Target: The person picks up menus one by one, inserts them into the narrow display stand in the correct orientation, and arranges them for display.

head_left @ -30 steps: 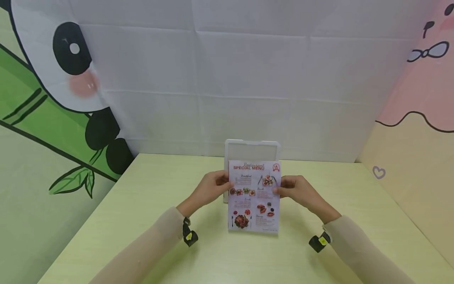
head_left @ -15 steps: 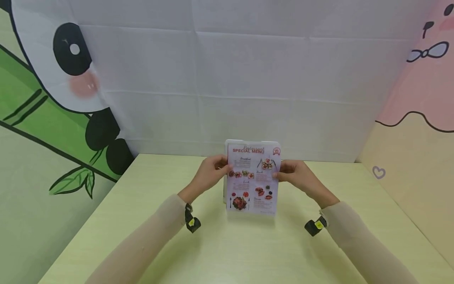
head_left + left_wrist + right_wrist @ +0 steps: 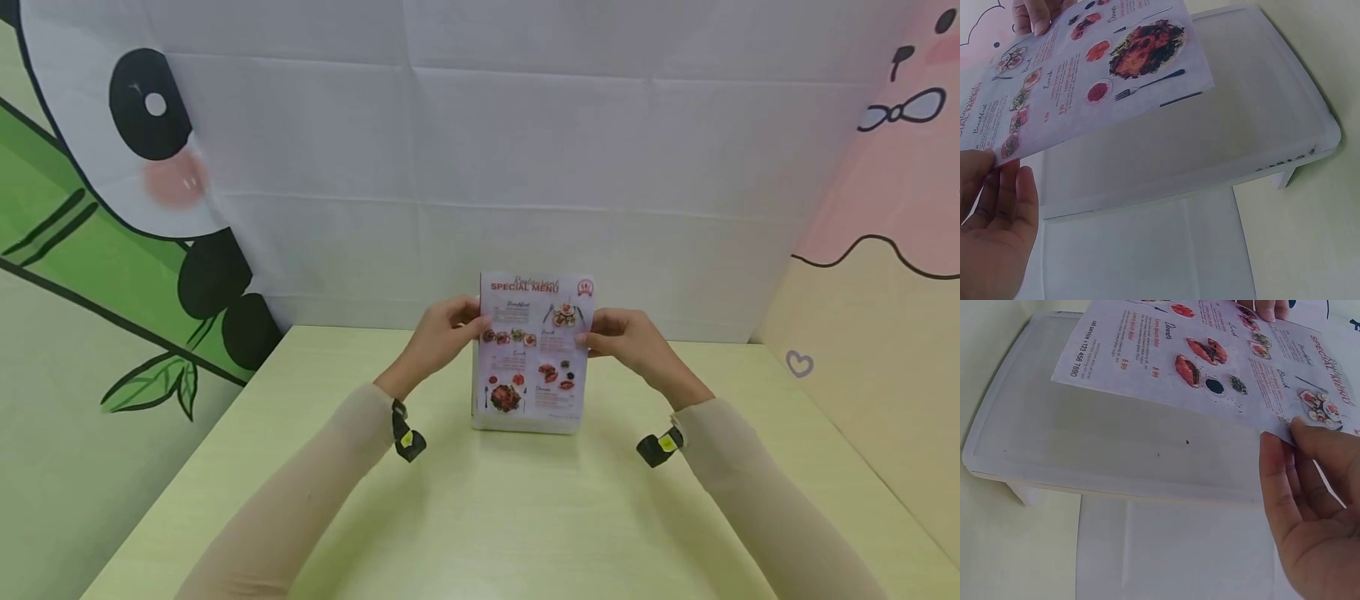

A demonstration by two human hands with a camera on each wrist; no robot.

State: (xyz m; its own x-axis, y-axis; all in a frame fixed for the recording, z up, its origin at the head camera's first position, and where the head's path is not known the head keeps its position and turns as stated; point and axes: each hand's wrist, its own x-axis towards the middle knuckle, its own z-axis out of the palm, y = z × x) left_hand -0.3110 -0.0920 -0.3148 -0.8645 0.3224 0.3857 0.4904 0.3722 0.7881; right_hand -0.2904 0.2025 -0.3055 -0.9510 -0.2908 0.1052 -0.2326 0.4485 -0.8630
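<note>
A printed menu sheet (image 3: 532, 367) headed "Special Menu" is held upright between both hands. My left hand (image 3: 442, 337) pinches its left edge, thumb in front and fingers behind. On the opposite edge, my right hand (image 3: 633, 343) pinches it the same way. Directly behind the sheet stands a white framed display stand (image 3: 1254, 125), mostly covered by the menu in the head view. Both wrist views show a gap between the sheet's lower end and the stand's pale panel (image 3: 1147, 444). A small foot (image 3: 1283, 177) juts from the stand's back.
The stand is on a pale yellow table (image 3: 495, 517). Behind the table hangs a creased white sheet backdrop (image 3: 525, 167). Cartoon-printed walls rise at the left (image 3: 75, 317) and the right (image 3: 885, 333).
Both hands have raised the menu and moved it away from me, up in the head view. It now covers the stand's top, which showed above it before. The stand has stayed put.
</note>
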